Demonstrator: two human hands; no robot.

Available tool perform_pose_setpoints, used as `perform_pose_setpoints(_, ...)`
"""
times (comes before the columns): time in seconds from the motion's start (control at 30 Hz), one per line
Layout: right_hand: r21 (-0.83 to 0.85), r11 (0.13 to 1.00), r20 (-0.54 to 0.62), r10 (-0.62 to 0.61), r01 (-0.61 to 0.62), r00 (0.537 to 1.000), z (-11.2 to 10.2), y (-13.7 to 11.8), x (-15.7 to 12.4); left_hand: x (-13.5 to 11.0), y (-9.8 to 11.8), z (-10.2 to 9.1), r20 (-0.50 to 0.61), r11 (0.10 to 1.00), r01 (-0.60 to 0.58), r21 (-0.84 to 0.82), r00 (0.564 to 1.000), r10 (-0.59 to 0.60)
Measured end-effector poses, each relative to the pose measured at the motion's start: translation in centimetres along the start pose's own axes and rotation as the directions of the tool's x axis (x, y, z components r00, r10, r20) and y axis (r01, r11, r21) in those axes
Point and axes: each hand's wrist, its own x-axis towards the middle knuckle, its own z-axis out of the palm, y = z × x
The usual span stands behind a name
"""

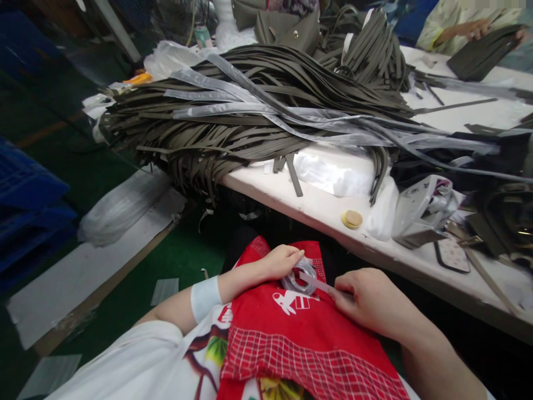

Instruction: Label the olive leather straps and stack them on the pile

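Note:
Over my lap, my left hand (pixel 283 261) holds a coil of shiny grey-clear plastic strip (pixel 299 279) by its upper left side. A pale flat length of strip (pixel 315 281) runs from the coil to my right hand (pixel 364 300), whose thumb and fingers are pinched on it. Both hands are in front of the red apron (pixel 287 333), below the table edge. Parts of the left fingers are hidden behind the coil.
A large heap of dark grey-brown straps (pixel 258 83), with clear plastic strips across it, covers the white table (pixel 275 189). A yellow round tin (pixel 352 219), a phone (pixel 452 254) and plastic bags lie nearer. Another person's hand (pixel 474 29) is at upper right. Blue pallets (pixel 31 194) stand left.

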Motion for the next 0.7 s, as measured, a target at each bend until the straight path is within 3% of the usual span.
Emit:
perform_pose_setpoints(0.23, -0.155, 0.984, -0.005, -0.086, 0.085, 0.996, 1.6, -1.8, 3.8, -0.3, 1.1, 0.1, -0.05, 0.952, -0.092, 0.292, 0.993, 0.111)
perform_pose_setpoints(0.33, -0.143, 0.987, -0.013, -0.073, 0.071, 0.997, 2.2, -1.7, 5.1, -0.4, 1.2, 0.2, -0.046, 0.955, -0.077, 0.286, 0.994, 0.094)
perform_pose_setpoints(0.47, 0.086, 0.996, -0.043, -0.031, 0.035, 0.999, 1.4, -0.3, 4.9, -0.8, 1.3, 0.0, -0.01, 0.965, -0.087, 0.247, 0.996, 0.092)
perform_pose_setpoints(0.6, 0.414, 0.903, -0.118, -0.067, 0.111, 0.991, 1.0, 1.0, 4.2, -1.3, 2.1, -0.2, 0.013, 0.933, -0.218, 0.285, 0.974, 0.224)
perform_pose_setpoints(0.7, 0.533, 0.838, -0.21, 0.003, 0.112, 0.978, 2.1, 1.7, 4.6, -1.7, 2.7, 0.0, 0.067, 0.902, -0.344, 0.263, 0.939, 0.338)
